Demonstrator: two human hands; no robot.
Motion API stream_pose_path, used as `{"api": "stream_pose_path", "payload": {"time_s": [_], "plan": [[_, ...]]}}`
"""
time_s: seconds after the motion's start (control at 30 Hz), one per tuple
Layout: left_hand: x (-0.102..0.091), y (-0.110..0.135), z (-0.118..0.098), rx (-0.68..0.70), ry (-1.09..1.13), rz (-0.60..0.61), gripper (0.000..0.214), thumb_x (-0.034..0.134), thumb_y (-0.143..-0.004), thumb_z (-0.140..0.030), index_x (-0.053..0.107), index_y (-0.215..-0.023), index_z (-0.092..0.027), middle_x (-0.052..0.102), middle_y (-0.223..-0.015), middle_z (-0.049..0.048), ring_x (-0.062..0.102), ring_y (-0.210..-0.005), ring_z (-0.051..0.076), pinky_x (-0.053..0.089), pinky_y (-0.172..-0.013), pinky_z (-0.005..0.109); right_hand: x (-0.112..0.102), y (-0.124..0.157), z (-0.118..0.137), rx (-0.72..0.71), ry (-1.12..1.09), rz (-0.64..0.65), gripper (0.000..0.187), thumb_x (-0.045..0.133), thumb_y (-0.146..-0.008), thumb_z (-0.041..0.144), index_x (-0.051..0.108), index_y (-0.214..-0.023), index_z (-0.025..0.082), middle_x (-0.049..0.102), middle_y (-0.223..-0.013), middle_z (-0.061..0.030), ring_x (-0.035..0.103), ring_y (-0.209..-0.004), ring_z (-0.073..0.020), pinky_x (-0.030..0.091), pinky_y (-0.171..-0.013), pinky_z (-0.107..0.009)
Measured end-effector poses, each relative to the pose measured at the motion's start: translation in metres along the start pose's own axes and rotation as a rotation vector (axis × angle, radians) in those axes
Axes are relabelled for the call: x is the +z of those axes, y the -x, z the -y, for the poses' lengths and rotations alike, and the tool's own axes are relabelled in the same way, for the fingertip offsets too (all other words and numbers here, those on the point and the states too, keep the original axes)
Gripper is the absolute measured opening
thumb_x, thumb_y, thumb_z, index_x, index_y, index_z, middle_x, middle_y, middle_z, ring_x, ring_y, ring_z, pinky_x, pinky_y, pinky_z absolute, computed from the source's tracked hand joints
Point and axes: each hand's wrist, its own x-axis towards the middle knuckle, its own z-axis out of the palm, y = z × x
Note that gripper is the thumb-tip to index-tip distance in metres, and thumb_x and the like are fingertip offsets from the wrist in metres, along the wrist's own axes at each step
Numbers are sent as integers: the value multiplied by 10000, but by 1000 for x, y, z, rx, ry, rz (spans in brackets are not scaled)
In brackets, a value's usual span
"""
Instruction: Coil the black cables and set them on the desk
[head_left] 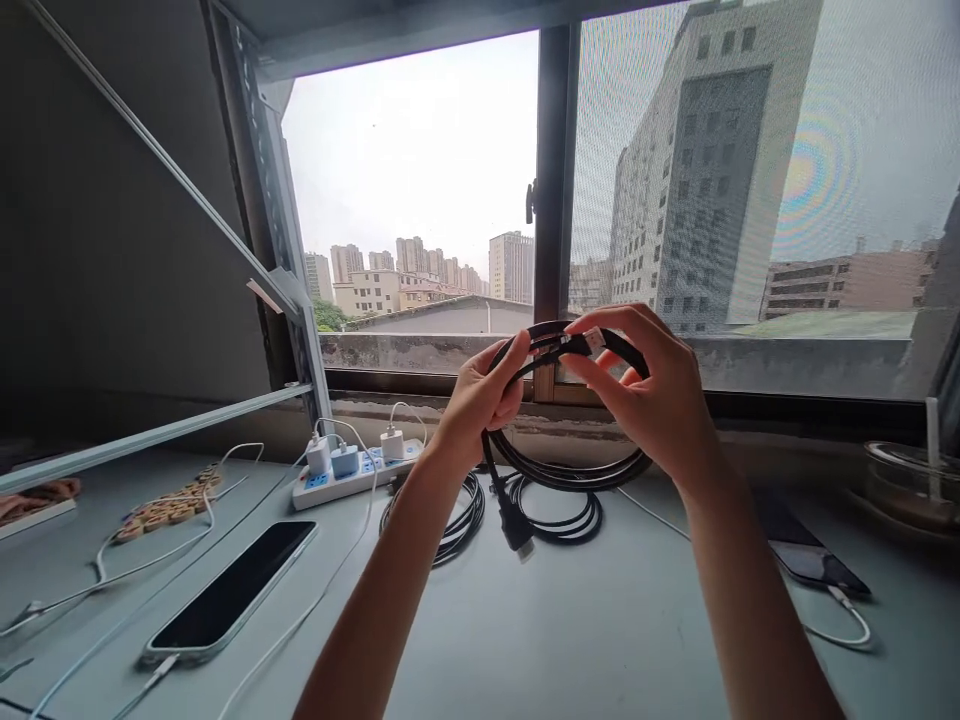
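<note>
A coiled black video cable, seemingly HDMI (pixel 574 478), is held up in front of the window sill. My left hand (pixel 491 390) is closed round the left side of the coil, thumb on top. The thumb and forefinger of my right hand (pixel 649 385) pinch the cable by one plug (pixel 594 340), whose metal end points right. From the coil's lower left hangs the other plug (pixel 516 525), just above the table. Behind it on the table rest two more black cable coils, a left one (pixel 469 520) and a right one (pixel 577 525).
A white power strip (pixel 352 480) with chargers plugged in stands by the sill. On the left lies a charging phone (pixel 236 590) among white cords. Another phone (pixel 814 565) and a cup with a straw (pixel 915 490) are at the right. A metal shelf post (pixel 296 250) rises on the left.
</note>
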Motion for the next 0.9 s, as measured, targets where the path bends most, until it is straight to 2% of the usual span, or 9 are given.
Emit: {"api": "stream_pose_path", "payload": {"time_s": [0.2,0.43,0.53,0.63,0.73,0.8,0.9], "plan": [[7,0,4,-106,102,125,368,547,-853,-506,513,-707,-170,277,-378,-109,165,-302,12,82,-313,161,-9,-1,-15,-29,59,73,268,663,-809,378,624,-1058,285,620,-1063,1,588,-620,-76,397,-459,-187],[6,-4,8,-188,118,122,514,503,-896,-445,350,-496,-161,268,-401,-83,223,-322,-6,154,-334,151,-1,1,-28,69,192,45,204,604,-845,387,602,-1023,286,652,-954,28,606,-583,-97,400,-524,-224],[1,-9,14,-191,154,102,441,592,-849,-421,433,-541,-148,277,-430,-91,251,-343,-2,180,-345,149,8,4,-39,173,130,17,229,599,-841,387,590,-1035,267,643,-996,17,581,-497,-74,436,-555,-247],[-2,-14,22,-205,185,86,312,690,-768,-412,584,-738,-121,285,-457,-106,280,-366,5,185,-352,142,14,5,-49,244,38,-55,264,590,-837,390,578,-1048,232,628,-1046,-28,515,-416,-52,464,-530,-259],[-1,-16,31,-205,145,56,391,717,-714,-471,611,-819,-109,303,-454,-110,346,-377,22,247,-375,152,18,4,-54,232,31,-133,250,625,-808,342,589,-1015,207,644,-972,-39,558,-518,-96,505,-616,-290],[0,-16,34,-182,38,3,411,719,-690,-507,591,-750,-121,348,-449,-97,436,-403,49,331,-421,172,20,3,-56,220,45,-196,241,648,-787,325,598,-987,199,639,-953,-52,610,-678,-150,510,-640,-299],[0,-15,33,-152,-132,-64,392,721,-686,-490,546,-650,-141,463,-473,-57,575,-511,98,436,-544,204,19,3,-62,215,39,-326,288,645,-788,362,577,-1019,204,606,-990,-76,614,-821,-195,513,-607,-302]]}}
